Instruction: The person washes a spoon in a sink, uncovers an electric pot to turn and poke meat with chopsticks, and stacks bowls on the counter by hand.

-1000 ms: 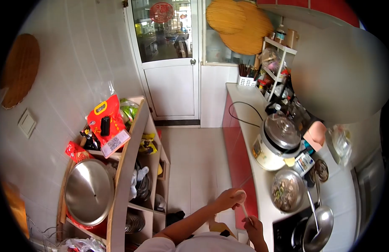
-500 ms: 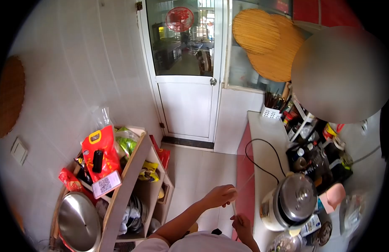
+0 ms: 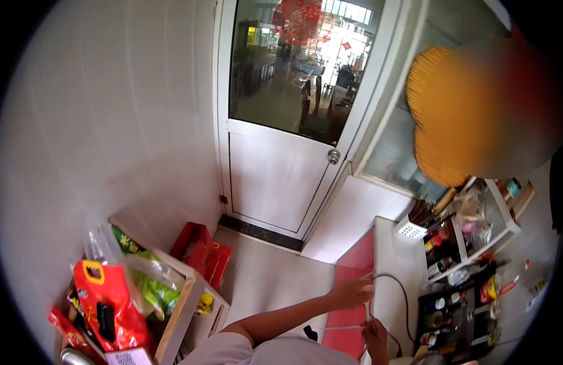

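Left hand (image 3: 353,295) extended across rightward, fingers curled shut round a pale utensil (image 3: 368,310); right hand (image 3: 374,336) grips it lower.

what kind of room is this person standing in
Most likely a kitchen, perhaps in a home. A white perforated holder with what look like chopsticks stands on the counter, bottles crowd together nearby, and a red bag sits among other packages at the left.

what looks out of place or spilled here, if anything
No spill shows. The black cord curves loosely across the counter, which looks slightly untidy; the upper right is blurred.
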Tool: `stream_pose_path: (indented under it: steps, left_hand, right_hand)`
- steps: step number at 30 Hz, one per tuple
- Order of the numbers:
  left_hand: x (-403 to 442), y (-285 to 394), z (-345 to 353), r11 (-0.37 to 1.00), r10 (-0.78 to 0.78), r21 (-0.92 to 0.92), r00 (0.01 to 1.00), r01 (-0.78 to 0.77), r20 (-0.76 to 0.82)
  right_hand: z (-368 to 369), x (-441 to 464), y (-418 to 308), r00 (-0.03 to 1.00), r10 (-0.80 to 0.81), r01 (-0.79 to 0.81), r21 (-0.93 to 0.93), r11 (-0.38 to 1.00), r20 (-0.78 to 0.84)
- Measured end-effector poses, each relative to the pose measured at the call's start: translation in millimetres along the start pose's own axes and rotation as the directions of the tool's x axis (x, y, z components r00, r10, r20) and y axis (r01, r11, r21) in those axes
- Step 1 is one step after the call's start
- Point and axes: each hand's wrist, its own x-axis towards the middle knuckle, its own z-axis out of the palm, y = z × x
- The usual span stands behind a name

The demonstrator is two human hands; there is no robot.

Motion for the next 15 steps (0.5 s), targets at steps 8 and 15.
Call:
stream_pose_path:
  steps: [8,15]
  left_hand:
    - [102,-40,-62,0.997,0.075,0.023,0.997,-0.074,-0.018]
    - [185,-58,-112,0.998,0.048,0.035,0.997,-0.046,-0.065]
  right_hand:
    - [-13,116,-14,0.993,0.103,-0.105,0.016,0.994,0.057]
    - [-6,222,-46,0.995,-0.009,0.019,-0.102,0.995,0.097]
